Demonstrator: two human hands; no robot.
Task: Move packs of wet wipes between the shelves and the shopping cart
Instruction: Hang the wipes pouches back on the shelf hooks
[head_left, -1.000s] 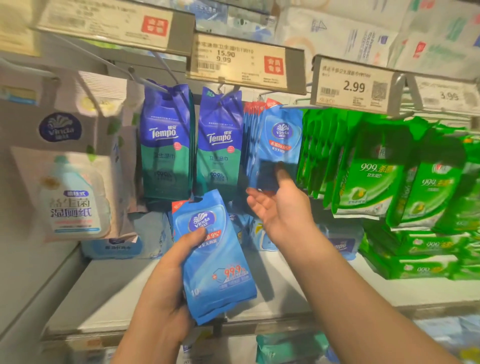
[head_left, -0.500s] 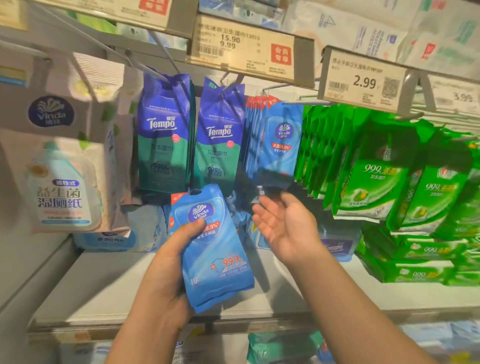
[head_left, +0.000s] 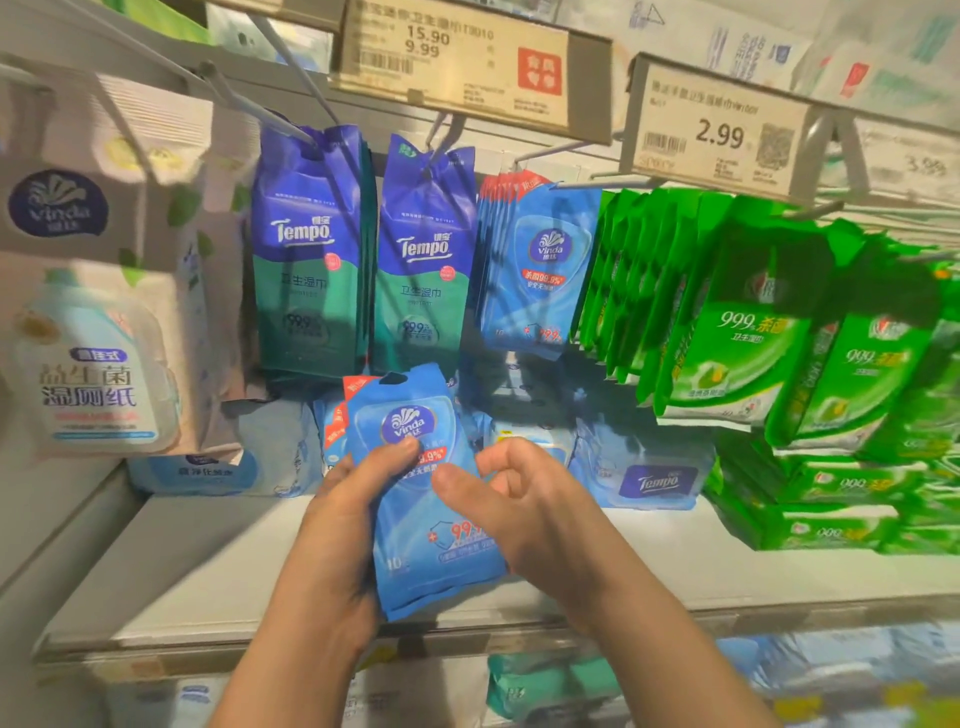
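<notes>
My left hand (head_left: 337, 519) grips a blue Vinda wet wipes pack (head_left: 415, 551) upright in front of the shelf, thumb across its front; more than one pack seems stacked in that grip. My right hand (head_left: 524, 509) has come against the pack's right edge with its thumb on the front and fingers curled. Above hangs a row of the same blue Vinda packs (head_left: 540, 270) on a hook. The shopping cart is out of view.
Purple-green Tempo packs (head_left: 311, 260) hang to the left, green 999 packs (head_left: 737, 332) to the right. A large white Vinda bag (head_left: 98, 322) hangs far left. A grey shelf board (head_left: 208, 561) lies below, with flat packs at its back. Price tags (head_left: 717, 130) jut out overhead.
My right hand has dropped from the hanging blue packs down to the pack held in my left hand. My left hand has lifted the pack slightly toward the middle.
</notes>
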